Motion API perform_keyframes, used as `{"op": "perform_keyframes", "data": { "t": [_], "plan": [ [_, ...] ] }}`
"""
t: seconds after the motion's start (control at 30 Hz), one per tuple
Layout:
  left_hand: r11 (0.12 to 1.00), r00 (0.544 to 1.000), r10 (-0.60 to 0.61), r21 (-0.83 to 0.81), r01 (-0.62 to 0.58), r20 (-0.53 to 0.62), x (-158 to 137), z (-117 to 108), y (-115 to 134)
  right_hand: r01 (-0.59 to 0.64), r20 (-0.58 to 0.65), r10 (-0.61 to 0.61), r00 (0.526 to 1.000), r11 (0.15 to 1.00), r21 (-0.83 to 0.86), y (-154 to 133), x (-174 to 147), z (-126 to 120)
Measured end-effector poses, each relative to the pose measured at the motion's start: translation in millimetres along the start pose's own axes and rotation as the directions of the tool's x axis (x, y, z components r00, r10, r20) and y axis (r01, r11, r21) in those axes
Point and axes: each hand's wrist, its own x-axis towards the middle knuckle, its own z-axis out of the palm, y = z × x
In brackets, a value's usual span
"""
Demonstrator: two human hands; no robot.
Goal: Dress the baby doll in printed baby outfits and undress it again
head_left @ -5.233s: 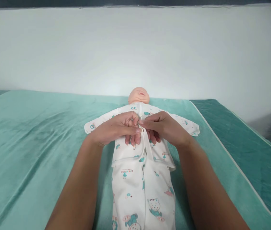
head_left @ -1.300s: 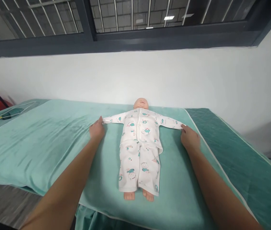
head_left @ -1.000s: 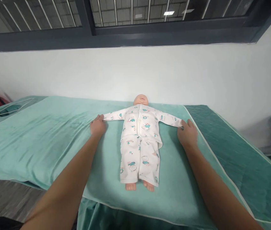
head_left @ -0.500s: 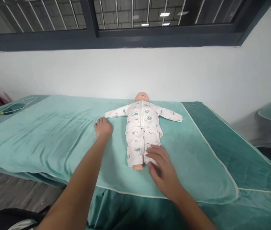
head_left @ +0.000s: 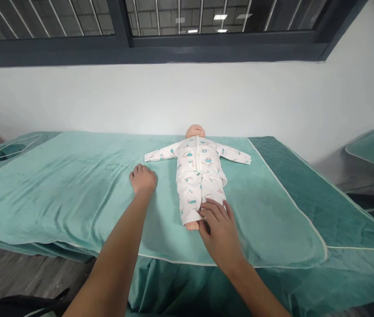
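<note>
A baby doll (head_left: 195, 131) lies on its back with arms spread, dressed in a white patterned long-sleeved top (head_left: 197, 155) and matching trousers (head_left: 190, 193). Over the lower end of the trouser leg on the right is my right hand (head_left: 218, 231), its thumb and fingertips closed on the cloth near the hem; it hides the foot there. The doll's other foot (head_left: 192, 226) shows below its hem. My left hand (head_left: 143, 178) rests open on the light green blanket (head_left: 74, 185), just below the doll's sleeve cuff and apart from it.
Beneath the blanket is a darker green bed cover (head_left: 305, 193). A white wall (head_left: 160, 97) and a barred, grey-framed window (head_left: 206, 44) rise behind the bed. A white cord (head_left: 24, 143) lies at far left, and a black item (head_left: 18, 306) is at lower left.
My right hand has moved slightly left and closed on the trouser leg. The doll's legs have shifted a little right. My left hand stays in place on the blanket.
</note>
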Motion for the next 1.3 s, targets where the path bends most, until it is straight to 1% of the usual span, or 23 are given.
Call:
{"op": "perform_keyframes", "data": {
  "t": [0.1, 0.23, 0.3, 0.43, 0.5, 0.67, 0.83, 0.97, 1.03, 1.1, 1.17, 1.23, 1.3],
  "plan": [
    [1.0, 1.0, 0.008, -0.008, -0.008, -0.012, 0.0, 0.6, -0.2, 0.029, -0.046, -0.027, 0.999, 0.999, 0.042, -5.1, -0.4, -8.5],
    [1.0, 0.999, 0.015, 0.004, -0.015, -0.035, -0.3, 1.1, -0.5, 0.064, -0.05, -0.061, 0.997, 0.996, 0.068, -8.5, -3.4, -12.6],
    [1.0, 0.999, 0.02, 0.005, -0.02, -0.032, -0.3, 0.6, -0.8, 0.038, -0.039, -0.036, 0.999, 0.998, 0.051, -7.0, -6.5, -9.7],
    [1.0, 1.0, 0.017, -0.016, -0.017, -0.007, -0.4, -0.9, -0.7, -0.07, 0.0, 0.07, 0.998, 0.996, -0.049, -2.5, -13.0, -1.3],
    [1.0, 1.0, 0.015, -0.025, -0.016, -0.015, -0.7, -1.6, -0.1, -0.08, 0.018, 0.081, 0.997, 0.994, -0.075, -1.4, -13.9, 0.8],
    [0.999, 1.0, 0.01, -0.034, -0.011, -0.023, -1.3, -2.7, 1.3, -0.054, 0.023, 0.055, 0.998, 0.997, -0.049, -2.7, -11.3, -4.1],
    [1.0, 1.0, 0.008, -0.029, -0.009, -0.028, 0.0, -1.6, 0.5, 0.033, 0.008, -0.033, 0.999, 0.999, -0.01, -5.6, -13.6, -12.9],
    [1.0, 0.999, 0.006, -0.026, -0.006, -0.035, 0.3, -1.1, 0.5, 0.048, -0.041, -0.05, 0.998, 0.998, -0.037, -6.2, -15.5, -11.7],
    [0.999, 1.0, 0.004, -0.033, -0.005, -0.025, 0.0, -1.7, 1.0, 0.073, -0.037, -0.074, 0.997, 0.997, -0.036, -7.1, -14.8, -9.6],
    [0.999, 1.0, 0.003, -0.036, -0.003, -0.022, -0.4, -2.6, 1.5, 0.097, 0.003, -0.097, 0.995, 0.995, -0.004, -8.4, -13.7, -8.0],
    [0.999, 1.0, 0.004, -0.036, -0.004, -0.023, -0.8, -3.5, 1.8, 0.089, 0.039, -0.091, 0.995, 0.995, 0.046, -8.7, -13.0, -7.5],
    [0.999, 1.0, 0.006, -0.033, -0.007, -0.023, -1.1, -4.4, 2.0, 0.071, 0.047, -0.076, 0.996, 0.993, 0.1, -6.5, -13.5, -8.8],
    [0.999, 1.0, 0.007, -0.034, -0.008, -0.021, -1.4, -5.4, 2.1, 0.088, 0.044, -0.096, 0.994, 0.984, 0.156, -1.2, -15.5, -12.1]
  ]
}}
